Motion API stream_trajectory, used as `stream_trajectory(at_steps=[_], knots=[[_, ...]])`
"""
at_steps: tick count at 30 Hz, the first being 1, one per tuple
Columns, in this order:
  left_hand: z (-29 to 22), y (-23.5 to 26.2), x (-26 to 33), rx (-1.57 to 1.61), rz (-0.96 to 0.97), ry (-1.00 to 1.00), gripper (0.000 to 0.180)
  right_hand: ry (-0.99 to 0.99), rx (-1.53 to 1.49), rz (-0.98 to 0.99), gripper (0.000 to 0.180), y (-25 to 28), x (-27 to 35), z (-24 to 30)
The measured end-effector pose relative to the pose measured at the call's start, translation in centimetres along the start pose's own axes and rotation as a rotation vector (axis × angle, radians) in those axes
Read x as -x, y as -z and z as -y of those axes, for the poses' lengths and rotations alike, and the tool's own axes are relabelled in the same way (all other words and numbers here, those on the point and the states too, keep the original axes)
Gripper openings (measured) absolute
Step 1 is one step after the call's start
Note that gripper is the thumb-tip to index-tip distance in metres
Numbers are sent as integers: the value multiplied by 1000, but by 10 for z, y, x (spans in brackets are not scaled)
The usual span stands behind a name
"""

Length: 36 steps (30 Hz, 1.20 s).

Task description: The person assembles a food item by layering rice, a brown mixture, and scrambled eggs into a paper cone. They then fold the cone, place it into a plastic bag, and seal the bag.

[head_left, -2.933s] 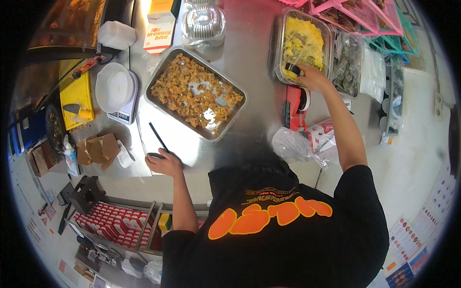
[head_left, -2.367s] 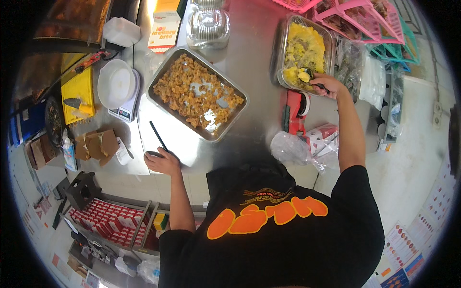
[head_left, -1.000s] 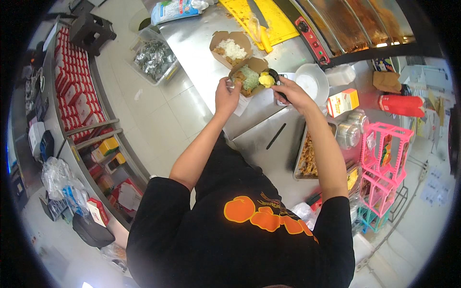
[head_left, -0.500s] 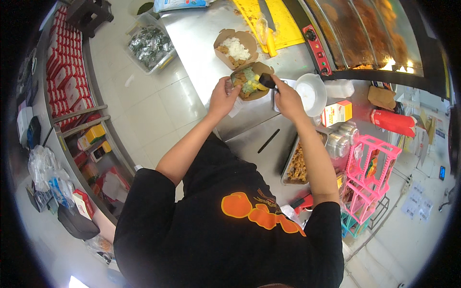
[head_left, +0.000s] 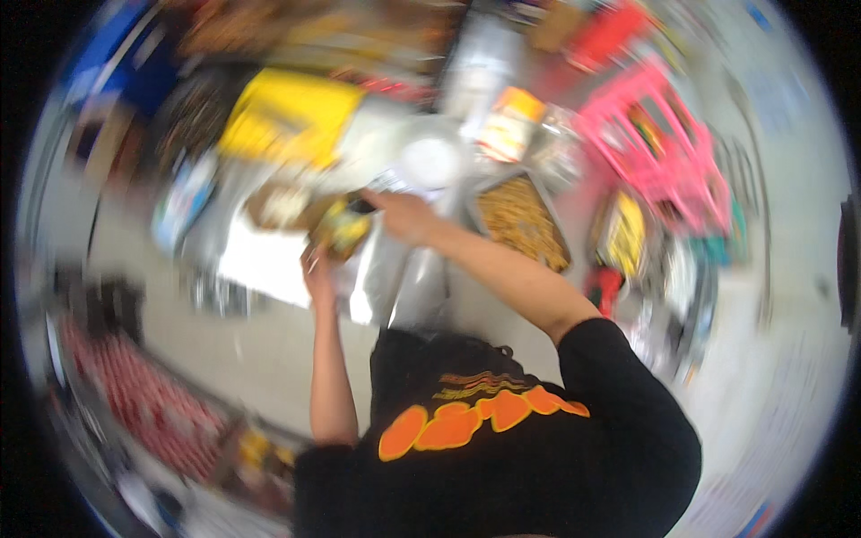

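Note:
The picture is smeared by motion. My left hand (head_left: 318, 272) grips the near side of a brown cardboard takeout box (head_left: 316, 213), which has green, yellow and brown food in it. In my right hand (head_left: 405, 218) is a black scoop (head_left: 360, 205), its head over the right part of this box. My fingers hide most of its handle. Touching or close by on the left, a second takeout box (head_left: 256, 204) stands open with white rice inside. Both rest on or just above the metal counter (head_left: 269, 264); which of the two I cannot tell.
A yellow cutting board (head_left: 291, 117) lies behind the boxes. Right of them stand a round white bowl (head_left: 432, 161), an orange-and-white carton (head_left: 511, 124) and a metal tray (head_left: 554, 208) of brown food. A pink rack (head_left: 664, 148) is at the far right.
My view has turned, so the counter and tray appear swung round. The left hand still holds the box and the right still holds the scoop at its right side.

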<state>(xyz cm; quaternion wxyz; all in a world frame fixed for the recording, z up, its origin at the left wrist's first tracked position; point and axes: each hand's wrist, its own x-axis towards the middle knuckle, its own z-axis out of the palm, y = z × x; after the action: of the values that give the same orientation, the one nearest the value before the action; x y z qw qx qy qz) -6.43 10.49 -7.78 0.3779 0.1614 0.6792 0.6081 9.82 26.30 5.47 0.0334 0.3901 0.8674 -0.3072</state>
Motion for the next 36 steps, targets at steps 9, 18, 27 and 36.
stream_trajectory(at_steps=[9,18,27,36], knots=[[41,36,76,-548,-148,-165,52,-371,-584,-693,58,96,268,-174],[34,-115,209,-883,-40,-727,53,-1140,-221,-606,52,45,516,-468],[30,-492,328,-526,954,-804,26,-927,-265,-647,53,27,475,-496],[102,-654,336,-1563,905,-1322,17,-848,-1015,-1051,55,32,518,-504]])
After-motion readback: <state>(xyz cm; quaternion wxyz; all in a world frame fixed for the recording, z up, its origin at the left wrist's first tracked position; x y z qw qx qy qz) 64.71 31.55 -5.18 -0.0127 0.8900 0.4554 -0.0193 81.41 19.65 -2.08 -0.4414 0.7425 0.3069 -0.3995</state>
